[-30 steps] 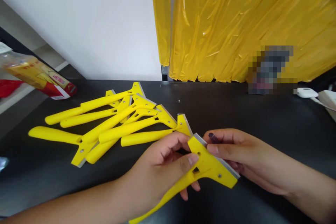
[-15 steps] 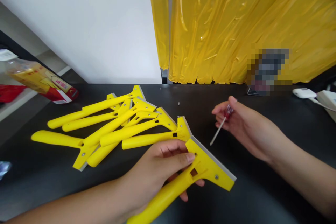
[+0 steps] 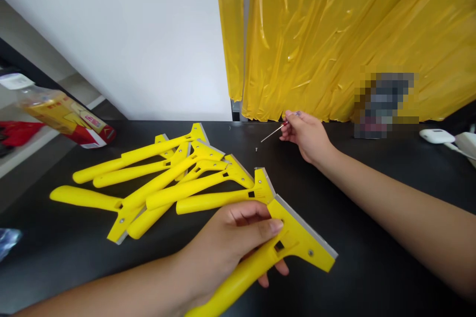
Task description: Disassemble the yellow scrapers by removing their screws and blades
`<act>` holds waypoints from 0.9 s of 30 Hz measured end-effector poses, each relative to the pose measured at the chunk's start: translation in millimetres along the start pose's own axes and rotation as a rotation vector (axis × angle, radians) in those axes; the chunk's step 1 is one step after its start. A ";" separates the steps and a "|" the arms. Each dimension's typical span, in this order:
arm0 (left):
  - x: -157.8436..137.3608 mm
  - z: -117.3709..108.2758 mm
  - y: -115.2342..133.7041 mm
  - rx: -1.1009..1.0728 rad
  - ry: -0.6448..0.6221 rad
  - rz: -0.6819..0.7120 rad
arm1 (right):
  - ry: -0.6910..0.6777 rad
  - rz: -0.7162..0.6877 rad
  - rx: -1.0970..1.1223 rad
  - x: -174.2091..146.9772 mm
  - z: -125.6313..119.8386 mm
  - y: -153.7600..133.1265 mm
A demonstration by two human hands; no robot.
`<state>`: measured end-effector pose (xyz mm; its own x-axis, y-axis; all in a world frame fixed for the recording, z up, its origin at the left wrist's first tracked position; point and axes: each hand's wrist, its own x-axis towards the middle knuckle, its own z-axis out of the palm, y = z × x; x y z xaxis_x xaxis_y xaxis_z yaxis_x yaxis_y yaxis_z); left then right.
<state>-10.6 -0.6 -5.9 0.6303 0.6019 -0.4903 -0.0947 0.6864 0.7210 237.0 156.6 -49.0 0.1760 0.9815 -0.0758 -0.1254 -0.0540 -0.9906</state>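
My left hand is closed around a yellow scraper with a metal blade along its head. The thumb presses beside one hole in the head, and a screw shows at the head's other end. My right hand grips a screwdriver by its red and clear handle. The tip of its shaft points down and left, close above a tiny screw on the black table. Left of my hands lies a loose pile of several more yellow scrapers, some overlapping.
The black table runs back to a white panel and yellow plastic sheeting. A drink bottle leans at the left. A blurred-out upright object and a white earphone case with a cable stand at the right.
My right hand has carried the screwdriver away and to the left, bringing its tip near the tiny screw. My left hand keeps the scraper in nearly the same place.
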 end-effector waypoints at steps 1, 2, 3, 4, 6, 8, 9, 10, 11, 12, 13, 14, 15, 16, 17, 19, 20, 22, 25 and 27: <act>0.1 -0.1 0.4 -0.001 -0.004 -0.002 | -0.006 -0.009 -0.017 2.6 1.8 1.4; 0.1 -0.3 0.7 -0.002 -0.010 -0.005 | -0.016 -0.017 -0.033 3.9 2.6 2.6; 0.0 -0.4 1.0 -0.002 -0.014 -0.005 | -0.028 -0.024 -0.049 4.2 2.6 3.8; 0.0 -0.6 1.1 -0.003 -0.013 -0.006 | -0.038 -0.032 -0.064 3.9 2.0 4.8; 0.3 -0.8 1.0 -0.007 -0.007 -0.012 | -0.057 -0.043 -0.090 3.1 0.4 6.5; 0.6 -0.8 0.8 -0.010 -0.004 -0.018 | -0.075 -0.051 -0.111 2.7 -0.8 7.6; 0.8 -0.7 0.8 -0.010 -0.003 -0.019 | -0.084 -0.055 -0.119 2.7 -1.1 7.8; 1.0 -0.6 0.8 -0.011 -0.003 -0.020 | -0.091 -0.059 -0.125 2.7 -1.2 7.9; 1.0 -0.4 0.9 -0.010 -0.002 -0.020 | -0.099 -0.062 -0.129 2.7 -1.2 7.9; 1.1 -0.3 1.0 -0.008 -0.001 -0.018 | -0.105 -0.065 -0.133 2.6 -1.2 7.7; 1.1 -0.2 1.2 -0.007 -0.002 -0.017 | -0.111 -0.066 -0.135 2.4 -1.2 7.4; 1.2 -0.1 1.4 -0.005 -0.005 -0.017 | -0.116 -0.067 -0.137 2.2 -1.2 7.2; 1.2 -0.1 1.5 -0.004 -0.009 -0.017 | -0.120 -0.067 -0.138 1.9 -1.3 6.8; 1.3 0.0 1.6 -0.005 -0.014 -0.017 | -0.123 -0.067 -0.137 1.6 -1.4 6.5; 1.3 0.0 1.7 -0.007 -0.017 -0.018 | -0.125 -0.066 -0.136 1.2 -1.5 6.3; 1.3 0.2 1.6 -0.019 -0.014 -0.021 | -0.125 -0.062 -0.133 0.6 -1.5 5.8; 1.2 0.4 1.4 -0.023 -0.010 -0.023 | -0.125 -0.060 -0.130 0.3 -1.4 5.6; 0.8 1.0 1.1 -0.025 -0.002 -0.024 | -0.125 -0.055 -0.124 -0.3 -1.1 5.1; 0.1 1.9 1.0 -0.018 0.005 -0.011 | -0.126 -0.048 -0.107 -1.4 -1.0 4.1; 0.4 2.2 1.3 -0.020 0.009 -0.001 | -0.126 -0.043 -0.089 -2.3 -1.8 3.1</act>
<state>-8.8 -0.3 -4.1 0.6232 0.6053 -0.4953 -0.1098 0.6947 0.7108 238.0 153.7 -52.1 0.0552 0.9982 -0.0236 -0.0318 -0.0218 -0.9993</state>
